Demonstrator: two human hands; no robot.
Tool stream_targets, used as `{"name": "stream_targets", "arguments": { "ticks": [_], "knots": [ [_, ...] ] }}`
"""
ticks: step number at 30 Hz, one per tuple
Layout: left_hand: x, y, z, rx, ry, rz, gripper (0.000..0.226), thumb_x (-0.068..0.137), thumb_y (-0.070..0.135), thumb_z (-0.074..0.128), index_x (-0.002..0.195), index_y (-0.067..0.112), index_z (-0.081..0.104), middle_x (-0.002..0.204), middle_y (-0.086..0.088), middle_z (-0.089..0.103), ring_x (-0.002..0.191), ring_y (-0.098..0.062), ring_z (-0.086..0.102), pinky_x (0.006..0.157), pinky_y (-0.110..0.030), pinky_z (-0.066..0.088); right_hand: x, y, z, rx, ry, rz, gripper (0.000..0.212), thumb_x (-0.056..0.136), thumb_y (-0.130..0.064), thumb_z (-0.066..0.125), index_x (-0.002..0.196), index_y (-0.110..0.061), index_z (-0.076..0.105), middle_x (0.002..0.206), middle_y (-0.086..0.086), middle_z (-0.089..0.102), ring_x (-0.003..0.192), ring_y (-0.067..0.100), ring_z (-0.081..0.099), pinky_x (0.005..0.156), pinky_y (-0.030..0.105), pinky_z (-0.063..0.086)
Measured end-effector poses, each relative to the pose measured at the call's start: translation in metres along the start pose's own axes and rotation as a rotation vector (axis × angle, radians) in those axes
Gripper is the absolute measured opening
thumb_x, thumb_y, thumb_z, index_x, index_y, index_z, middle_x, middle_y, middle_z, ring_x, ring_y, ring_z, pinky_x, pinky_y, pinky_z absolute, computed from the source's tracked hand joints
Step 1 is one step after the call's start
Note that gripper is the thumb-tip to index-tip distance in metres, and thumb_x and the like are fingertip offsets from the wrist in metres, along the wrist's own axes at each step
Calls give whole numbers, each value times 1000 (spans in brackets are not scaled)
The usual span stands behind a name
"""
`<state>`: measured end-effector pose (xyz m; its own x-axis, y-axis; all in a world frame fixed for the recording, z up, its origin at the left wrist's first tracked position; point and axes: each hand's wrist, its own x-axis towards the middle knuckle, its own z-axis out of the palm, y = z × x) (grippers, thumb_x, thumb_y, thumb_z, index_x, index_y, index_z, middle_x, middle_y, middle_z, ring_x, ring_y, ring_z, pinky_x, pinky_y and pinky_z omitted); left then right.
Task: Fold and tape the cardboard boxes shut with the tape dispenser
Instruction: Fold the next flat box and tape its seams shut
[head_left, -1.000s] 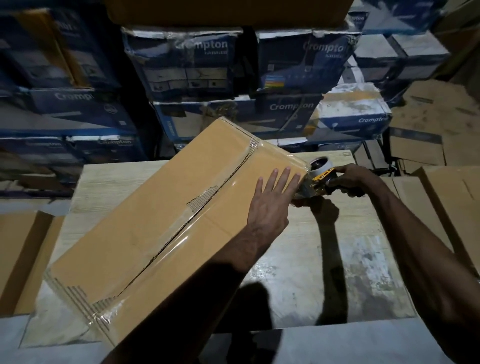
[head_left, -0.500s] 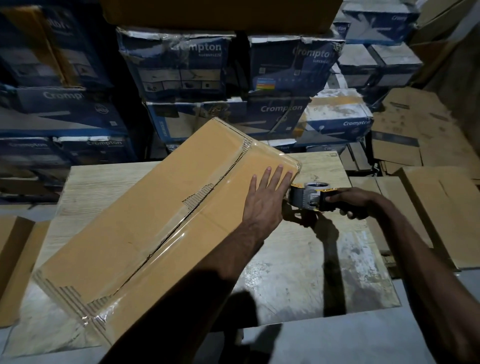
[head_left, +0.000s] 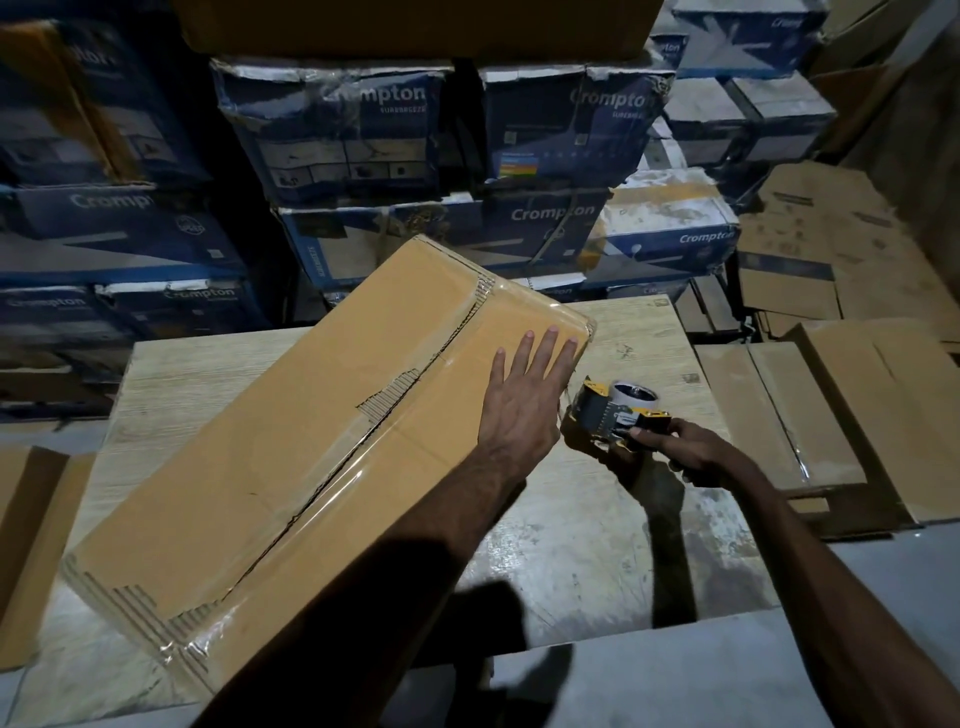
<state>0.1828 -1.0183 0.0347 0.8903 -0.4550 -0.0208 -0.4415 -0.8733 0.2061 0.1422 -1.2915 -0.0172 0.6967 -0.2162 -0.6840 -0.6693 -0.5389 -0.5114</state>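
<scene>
1. Head view: long brown cardboard box (head_left: 270, 467) lies diagonally on pale wooden table (head_left: 597, 561), flaps closed, clear tape glossy along the centre seam and over both ends.
2. Left hand (head_left: 524, 400): flat on box top near its far right corner, fingers straight and spread, palm down, grasping nothing.
3. Right hand (head_left: 691, 449): fingers curled round handle of yellow-and-black tape dispenser (head_left: 615, 415), firm grasp.
4. Dispenser sits just beside the box's right edge, low over the table; whether it touches the box, cannot tell.
5. Behind: stacked blue printed cartons (head_left: 353, 135). Right of table: flattened cardboard sheets (head_left: 857, 405).
</scene>
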Motion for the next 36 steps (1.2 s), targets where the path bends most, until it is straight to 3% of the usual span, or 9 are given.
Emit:
{"name": "stream_targets", "arguments": {
  "ticks": [2,6,15,18,21,27,30,33,36],
  "knots": [
    [0,0,0,1,-3,0,113,88,23,77,166,27,-5,174,-2,-7,160,-29,-3,127,-55,5,6,6,12,-121,80,-14,59,83,-72,69,120,-28,59,111,7,64,95,28,63,75,36,50],
    [0,1,0,-3,8,-7,112,88,17,75,166,27,-4,174,-1,-7,160,-28,-3,127,-54,4,6,19,52,-411,303,17,72,89,-77,53,121,-12,49,110,14,66,97,35,64,84,42,53],
    [1,0,4,5,31,-9,111,88,14,73,165,28,-5,174,0,-7,161,-28,-2,126,-54,4,0,39,126,-165,504,71,66,91,-69,55,126,-16,36,121,18,65,107,42,63,92,52,50],
    [1,0,4,-4,27,-7,112,87,13,74,166,28,-5,174,0,-7,161,-27,-2,126,-53,4,-11,29,132,-66,743,21,83,85,-62,69,145,-15,34,137,17,51,123,42,52,96,56,46],
    [0,-1,3,-4,36,-4,112,87,15,75,166,27,-3,174,0,-6,161,-27,-2,126,-54,4,-16,6,135,-183,947,-194,75,85,-56,71,141,-15,44,134,15,55,121,36,52,98,52,44],
    [0,1,-1,2,5,-5,107,91,27,73,166,28,-4,174,-1,-7,161,-27,-3,128,-54,6,37,-41,133,-487,566,-162,83,95,-68,43,158,-18,21,135,21,62,123,42,58,105,53,37],
    [0,1,-1,0,15,-14,104,92,23,70,166,27,-4,174,-1,-7,161,-27,-3,128,-55,7,58,-44,135,-551,582,-114,75,101,-62,39,157,-16,23,123,22,68,114,41,64,103,50,38],
    [1,1,-2,11,1,-13,104,93,25,70,166,28,-5,174,-1,-9,160,-27,-4,128,-55,6,68,-46,135,-576,618,-116,62,101,-54,45,145,-12,36,112,21,71,101,40,69,82,43,44],
    [1,-1,-1,12,0,-12,110,89,26,74,166,28,-5,174,-1,-8,160,-27,-3,128,-54,7,68,-40,134,-579,609,-150,55,99,-41,52,142,-7,41,106,24,70,92,43,69,66,38,37]
  ]
}}
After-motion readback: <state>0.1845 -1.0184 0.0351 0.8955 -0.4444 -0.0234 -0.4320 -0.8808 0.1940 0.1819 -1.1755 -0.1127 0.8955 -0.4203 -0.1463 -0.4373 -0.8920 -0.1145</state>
